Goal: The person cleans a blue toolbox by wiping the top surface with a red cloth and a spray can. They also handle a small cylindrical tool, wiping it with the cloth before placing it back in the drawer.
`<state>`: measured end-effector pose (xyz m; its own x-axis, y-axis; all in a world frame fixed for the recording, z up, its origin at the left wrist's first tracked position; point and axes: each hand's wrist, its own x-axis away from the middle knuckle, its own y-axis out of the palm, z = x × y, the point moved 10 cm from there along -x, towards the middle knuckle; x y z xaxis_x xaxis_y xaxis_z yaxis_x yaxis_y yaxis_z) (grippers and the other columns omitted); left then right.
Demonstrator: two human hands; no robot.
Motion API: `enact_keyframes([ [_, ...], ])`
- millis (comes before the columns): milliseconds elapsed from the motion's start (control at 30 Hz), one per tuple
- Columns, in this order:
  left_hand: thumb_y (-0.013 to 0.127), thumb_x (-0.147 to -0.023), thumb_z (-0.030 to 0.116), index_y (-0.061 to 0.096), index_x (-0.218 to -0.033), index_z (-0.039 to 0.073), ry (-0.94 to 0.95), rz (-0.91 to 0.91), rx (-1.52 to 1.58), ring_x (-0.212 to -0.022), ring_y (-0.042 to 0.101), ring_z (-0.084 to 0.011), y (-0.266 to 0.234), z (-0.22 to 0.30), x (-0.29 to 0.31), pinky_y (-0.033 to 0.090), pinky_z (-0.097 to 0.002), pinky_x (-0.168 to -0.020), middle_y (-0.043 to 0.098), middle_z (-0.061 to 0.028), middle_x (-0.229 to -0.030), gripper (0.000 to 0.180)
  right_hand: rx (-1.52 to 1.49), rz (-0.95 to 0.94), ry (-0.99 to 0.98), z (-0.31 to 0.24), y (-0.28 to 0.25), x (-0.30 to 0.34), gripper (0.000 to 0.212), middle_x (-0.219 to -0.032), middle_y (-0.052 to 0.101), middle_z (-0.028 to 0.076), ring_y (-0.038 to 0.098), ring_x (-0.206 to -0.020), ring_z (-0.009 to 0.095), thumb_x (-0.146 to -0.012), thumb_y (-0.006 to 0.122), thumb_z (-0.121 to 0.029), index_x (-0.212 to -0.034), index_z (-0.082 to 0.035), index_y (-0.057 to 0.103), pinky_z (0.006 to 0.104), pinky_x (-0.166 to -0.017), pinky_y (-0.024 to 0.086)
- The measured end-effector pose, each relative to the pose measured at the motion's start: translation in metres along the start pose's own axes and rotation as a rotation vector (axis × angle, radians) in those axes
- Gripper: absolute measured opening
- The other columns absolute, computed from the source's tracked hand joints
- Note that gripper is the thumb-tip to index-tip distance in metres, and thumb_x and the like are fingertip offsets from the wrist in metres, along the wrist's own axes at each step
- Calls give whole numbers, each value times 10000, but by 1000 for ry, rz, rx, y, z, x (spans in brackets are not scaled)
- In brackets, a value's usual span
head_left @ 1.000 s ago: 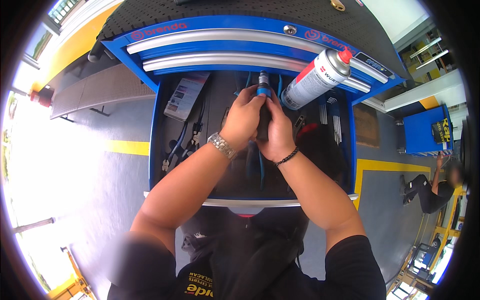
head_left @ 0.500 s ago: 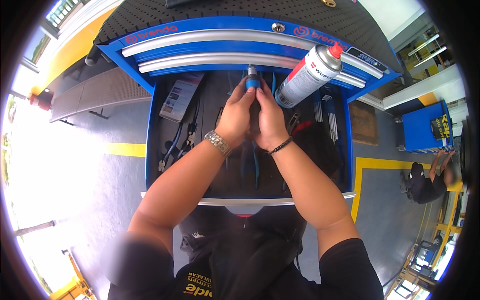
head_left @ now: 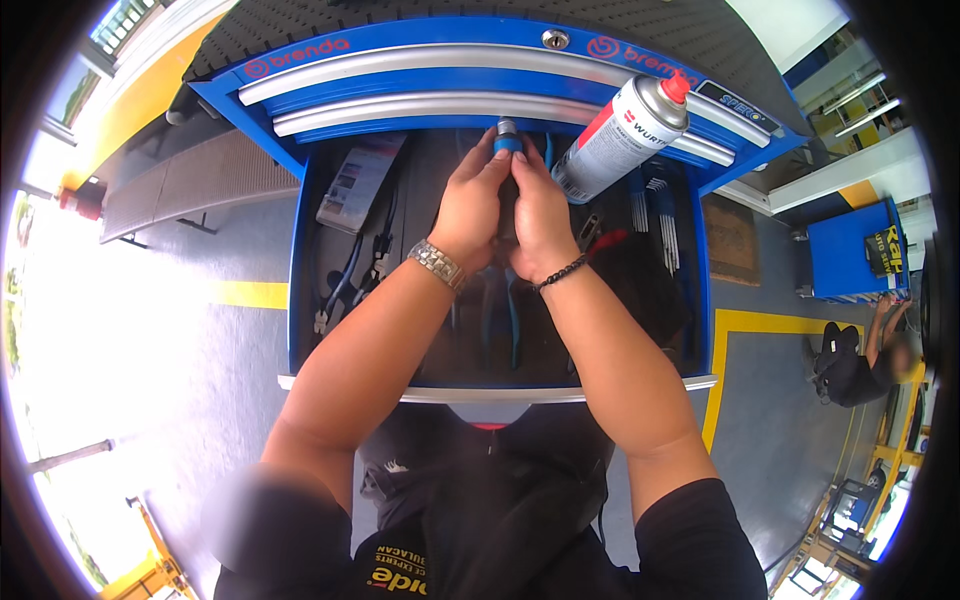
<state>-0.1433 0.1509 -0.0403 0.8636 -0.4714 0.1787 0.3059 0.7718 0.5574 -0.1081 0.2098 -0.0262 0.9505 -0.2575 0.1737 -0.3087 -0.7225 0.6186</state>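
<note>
Both of my hands are brought together over an open drawer (head_left: 400,378) of a blue tool cabinet. Between them is a small cylinder (head_left: 508,143) with a blue band and a silver tip, pointing away from me. My left hand (head_left: 468,210) wraps its left side, and my right hand (head_left: 541,212) closes on its right. Both thumbs press near the blue band; the lower part is hidden by my palms. Just right of my right fingers, a white and grey spray can (head_left: 620,140) with a red cap stands tilted.
Pliers (head_left: 350,280) and a flat printed package (head_left: 358,185) lie at the drawer's left. Silver-and-blue tools (head_left: 667,225) lie at its right, beside a dark cloth-like heap (head_left: 645,285). A person (head_left: 862,365) crouches far right by a blue cabinet (head_left: 850,255).
The view has shifted slightly, so the cabinet and spray can sit a little higher in the picture. My hands keep the same hold on the cylinder.
</note>
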Motion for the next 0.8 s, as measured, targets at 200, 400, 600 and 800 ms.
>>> enact_keyframes([
  [200, 522, -1060, 216, 369, -1571, 35, 6, 31, 20, -1341, 513, -226, 3, -1, 5, 407, -339, -1099, 531, -166, -1471, 563, -39, -17, 14, 1, -2, 1, 520, -1450, 502, 92, 466, -1360, 218, -1092, 423, -222, -1586, -97, 320, 368, -1140, 363],
  [400, 515, -1067, 207, 360, -1573, 44, 0, 27, -40, -1257, 579, -211, 0, 2, 5, 477, -340, -1039, 567, -139, -1418, 554, -51, -3, 38, 2, -1, 3, 504, -1446, 504, 103, 480, -1348, 224, -1093, 420, -230, -1573, -95, 342, 374, -1127, 382],
  [600, 528, -1063, 206, 363, -1571, 38, 33, 22, -57, -1245, 586, -206, -1, 2, -2, 483, -337, -1029, 575, -142, -1406, 561, -38, -19, 44, 1, 0, -1, 516, -1474, 477, 113, 474, -1358, 234, -1095, 415, -249, -1582, -106, 318, 385, -1133, 381],
  [800, 525, -1064, 203, 351, -1576, 34, 33, 45, -40, -1272, 569, -216, -2, -3, 5, 459, -341, -1061, 566, -148, -1421, 566, -67, -34, 53, 5, -1, 1, 512, -1484, 465, 114, 463, -1371, 235, -1097, 403, -242, -1583, -106, 317, 387, -1147, 368],
])
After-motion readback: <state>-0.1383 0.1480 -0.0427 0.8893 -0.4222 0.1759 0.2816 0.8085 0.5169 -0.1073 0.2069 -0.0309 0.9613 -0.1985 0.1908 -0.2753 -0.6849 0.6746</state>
